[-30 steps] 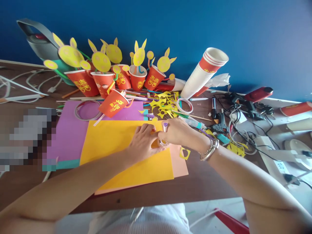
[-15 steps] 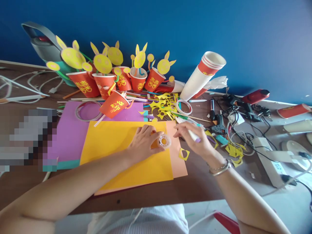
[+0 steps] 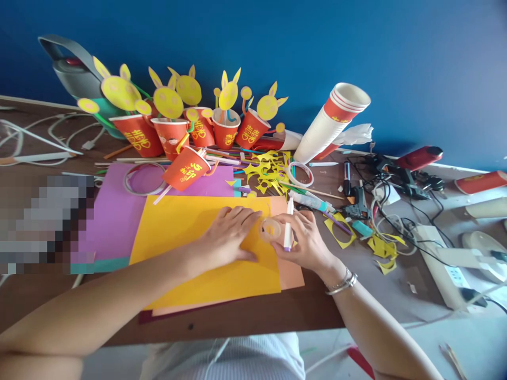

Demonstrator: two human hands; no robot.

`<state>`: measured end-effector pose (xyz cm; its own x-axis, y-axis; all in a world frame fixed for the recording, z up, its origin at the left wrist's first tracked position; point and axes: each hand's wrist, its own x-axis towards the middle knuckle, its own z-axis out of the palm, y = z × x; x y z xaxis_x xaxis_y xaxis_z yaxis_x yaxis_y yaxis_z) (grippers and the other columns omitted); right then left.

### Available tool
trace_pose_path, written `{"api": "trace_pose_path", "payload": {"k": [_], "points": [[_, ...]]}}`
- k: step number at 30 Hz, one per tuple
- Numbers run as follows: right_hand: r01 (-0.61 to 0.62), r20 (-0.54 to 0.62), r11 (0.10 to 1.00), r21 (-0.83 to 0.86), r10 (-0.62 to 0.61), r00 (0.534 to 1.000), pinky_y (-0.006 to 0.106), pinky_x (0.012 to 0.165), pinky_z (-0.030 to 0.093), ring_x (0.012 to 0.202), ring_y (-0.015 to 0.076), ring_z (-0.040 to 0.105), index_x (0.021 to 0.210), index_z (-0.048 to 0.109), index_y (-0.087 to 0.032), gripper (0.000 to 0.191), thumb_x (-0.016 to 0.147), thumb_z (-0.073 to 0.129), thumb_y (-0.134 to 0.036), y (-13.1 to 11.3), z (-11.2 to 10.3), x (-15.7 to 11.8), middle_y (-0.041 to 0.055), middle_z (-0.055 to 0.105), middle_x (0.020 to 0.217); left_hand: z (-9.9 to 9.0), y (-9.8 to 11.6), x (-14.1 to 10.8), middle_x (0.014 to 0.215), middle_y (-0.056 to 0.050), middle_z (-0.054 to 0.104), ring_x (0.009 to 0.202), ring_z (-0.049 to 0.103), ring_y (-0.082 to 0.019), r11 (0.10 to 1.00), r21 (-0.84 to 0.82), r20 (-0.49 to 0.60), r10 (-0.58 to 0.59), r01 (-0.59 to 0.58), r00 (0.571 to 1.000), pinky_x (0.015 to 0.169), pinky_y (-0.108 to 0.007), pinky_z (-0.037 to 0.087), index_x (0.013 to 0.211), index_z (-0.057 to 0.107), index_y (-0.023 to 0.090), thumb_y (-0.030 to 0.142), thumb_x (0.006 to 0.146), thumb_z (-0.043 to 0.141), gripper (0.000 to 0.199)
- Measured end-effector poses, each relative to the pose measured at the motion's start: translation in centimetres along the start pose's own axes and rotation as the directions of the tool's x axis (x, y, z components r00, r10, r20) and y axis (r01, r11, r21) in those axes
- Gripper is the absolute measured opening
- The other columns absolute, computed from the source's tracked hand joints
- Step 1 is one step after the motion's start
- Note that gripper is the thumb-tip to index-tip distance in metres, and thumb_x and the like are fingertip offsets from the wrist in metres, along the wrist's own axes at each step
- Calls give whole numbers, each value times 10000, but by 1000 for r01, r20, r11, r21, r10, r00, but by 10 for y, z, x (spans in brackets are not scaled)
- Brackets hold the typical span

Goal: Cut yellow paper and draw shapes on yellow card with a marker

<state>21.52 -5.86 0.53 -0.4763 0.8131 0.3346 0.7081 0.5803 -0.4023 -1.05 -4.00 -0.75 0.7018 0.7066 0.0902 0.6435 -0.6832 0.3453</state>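
My left hand (image 3: 227,235) lies on the yellow-orange paper sheet (image 3: 190,285), fingers spread, holding nothing. Just to its right, a small clear tape roll (image 3: 271,230) is between the fingertips of my right hand (image 3: 309,243). The same right hand also keeps a white marker (image 3: 289,224) with a purple end, upright against its fingers. A peach sheet (image 3: 292,274) sticks out from under the yellow-orange one. Whether the tape roll touches the paper I cannot tell.
Red paper cups (image 3: 137,138) with yellow rabbit faces stand along the blue wall. A tipped cup (image 3: 187,170) lies on purple paper (image 3: 111,221). Yellow scraps (image 3: 267,171), a leaning cup stack (image 3: 328,124), a glue gun (image 3: 358,203), cables and a power strip (image 3: 439,264) lie rightward.
My left hand has let go of the tape roll and flattened on the paper. My right hand has moved left and taken the roll, with the marker still in it.
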Motion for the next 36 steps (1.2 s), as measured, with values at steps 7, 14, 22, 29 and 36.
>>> {"api": "trace_pose_path", "payload": {"k": [7, 14, 22, 29, 36], "points": [[116, 39, 993, 29, -117, 992, 382, 844, 358, 790, 198, 578, 1111, 493, -183, 406, 763, 634, -337, -1, -1, -8, 60, 658, 956, -17, -18, 2, 1326, -104, 506, 1270, 407, -264, 998, 49, 102, 42, -47, 994, 1017, -398, 269, 1405, 288, 239, 404, 799, 659, 729], [144, 151, 987, -74, -131, 980, 377, 826, 366, 828, 216, 551, 1125, 529, -162, 434, 736, 621, -331, -10, 3, -7, 77, 626, 921, -17, -17, 1, 1389, -116, 451, 1311, 370, -270, 998, -43, 94, 42, -38, 995, 1072, -419, 277, 1366, 362, 222, 516, 700, 711, 807], [119, 128, 991, -57, -111, 986, 385, 834, 377, 879, 233, 552, 1155, 496, -157, 475, 772, 626, -407, -12, 2, -8, 96, 622, 948, -11, -5, 7, 1234, -126, 541, 1193, 445, -280, 990, -125, 12, 73, -71, 997, 1012, -432, 348, 1190, 541, 173, 550, 696, 699, 641], [78, 123, 996, -45, -72, 990, 378, 820, 376, 859, 231, 562, 1107, 526, -166, 397, 748, 612, -313, -14, 3, -6, 78, 619, 891, -16, 2, 11, 989, -80, 599, 967, 543, -229, 989, -125, 47, 84, -77, 995, 868, -374, 416, 1043, 582, 167, 515, 820, 583, 413], [84, 117, 996, -15, -82, 990, 381, 844, 353, 832, 221, 594, 1160, 482, -144, 441, 738, 588, -208, -14, 4, -9, 75, 641, 911, -28, 11, 23, 897, -75, 636, 885, 586, -236, 995, 18, 162, 95, -99, 982, 816, -367, 414, 945, 585, 148, 500, 835, 569, 370]]}}
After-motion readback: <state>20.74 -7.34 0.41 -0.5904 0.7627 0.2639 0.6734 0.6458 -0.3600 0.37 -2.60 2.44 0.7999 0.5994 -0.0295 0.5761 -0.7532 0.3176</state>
